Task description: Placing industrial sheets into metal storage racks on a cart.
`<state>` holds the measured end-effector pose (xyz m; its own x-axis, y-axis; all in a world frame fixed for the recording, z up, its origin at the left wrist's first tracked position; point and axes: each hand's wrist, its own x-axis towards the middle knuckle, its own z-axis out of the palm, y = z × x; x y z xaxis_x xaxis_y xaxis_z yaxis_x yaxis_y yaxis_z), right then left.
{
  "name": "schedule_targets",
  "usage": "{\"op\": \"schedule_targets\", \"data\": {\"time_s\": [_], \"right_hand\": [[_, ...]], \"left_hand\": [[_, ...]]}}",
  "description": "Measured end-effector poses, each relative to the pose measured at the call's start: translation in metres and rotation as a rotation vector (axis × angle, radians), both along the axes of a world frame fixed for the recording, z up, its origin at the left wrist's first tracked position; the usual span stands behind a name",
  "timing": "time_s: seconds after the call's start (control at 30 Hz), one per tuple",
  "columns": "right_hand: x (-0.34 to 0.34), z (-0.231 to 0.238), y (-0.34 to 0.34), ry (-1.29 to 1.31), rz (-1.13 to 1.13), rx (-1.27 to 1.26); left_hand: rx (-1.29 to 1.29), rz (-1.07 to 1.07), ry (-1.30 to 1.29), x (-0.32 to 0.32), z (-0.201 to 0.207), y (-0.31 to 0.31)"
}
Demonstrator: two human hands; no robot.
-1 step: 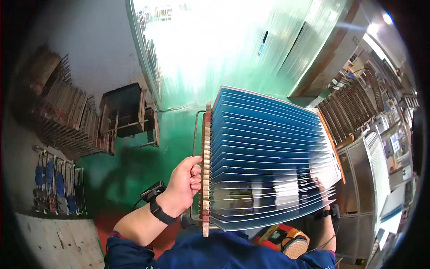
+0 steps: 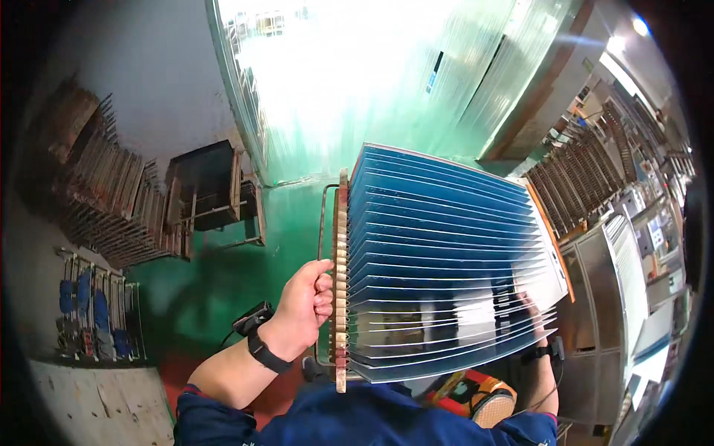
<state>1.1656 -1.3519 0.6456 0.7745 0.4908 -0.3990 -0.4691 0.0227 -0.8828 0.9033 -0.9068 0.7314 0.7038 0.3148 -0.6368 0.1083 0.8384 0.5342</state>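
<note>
A rack of thin, glossy dark-blue panels (image 2: pixel 439 215) with pale edges is held in front of my body, the panels stacked in spaced slots. Its slotted, worn side bar (image 2: pixel 341 275) stands at the left, with a bent metal rod handle (image 2: pixel 322 223) outside it. My left hand (image 2: pixel 303 301) is closed around that handle. At the right end of the rack is an orange-edged side (image 2: pixel 552 241). My right hand (image 2: pixel 532 308) is by the near right corner of the panels, its fingers mostly hidden among panel edges and reflections.
Strip curtains (image 2: pixel 357 97) hang ahead, brightly lit. Stacked racks (image 2: pixel 119 201) and a dark metal cart (image 2: pixel 208 186) stand at the left. More racks (image 2: pixel 580 178) and a metal cabinet (image 2: pixel 595 297) are at the right. An orange-and-black machine (image 2: pixel 476 398) is close by my right side.
The rack and the surroundings have shifted very slightly to the left in view. My left hand keeps its hold on the handle.
</note>
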Motion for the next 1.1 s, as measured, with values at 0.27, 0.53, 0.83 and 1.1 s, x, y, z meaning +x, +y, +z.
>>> {"op": "schedule_targets", "data": {"time_s": [0.27, 0.53, 0.83, 1.1], "right_hand": [[-0.030, 0.015, 0.040, -0.031, -0.073, 0.088], [-0.005, 0.024, 0.076, 0.220, -0.235, 0.030], [0.048, 0.052, 0.154, 0.067, -0.435, 0.074], [0.105, 0.071, 0.288, -0.010, -0.596, 0.093]], "left_hand": [[-0.004, -0.119, 0.038, 0.023, 0.001, 0.051], [0.151, -0.340, 0.059, 0.110, 0.009, 0.135], [0.165, -0.587, 0.081, 0.218, 0.009, 0.225], [0.211, -0.508, 0.044, 0.321, -0.005, 0.342]]}}
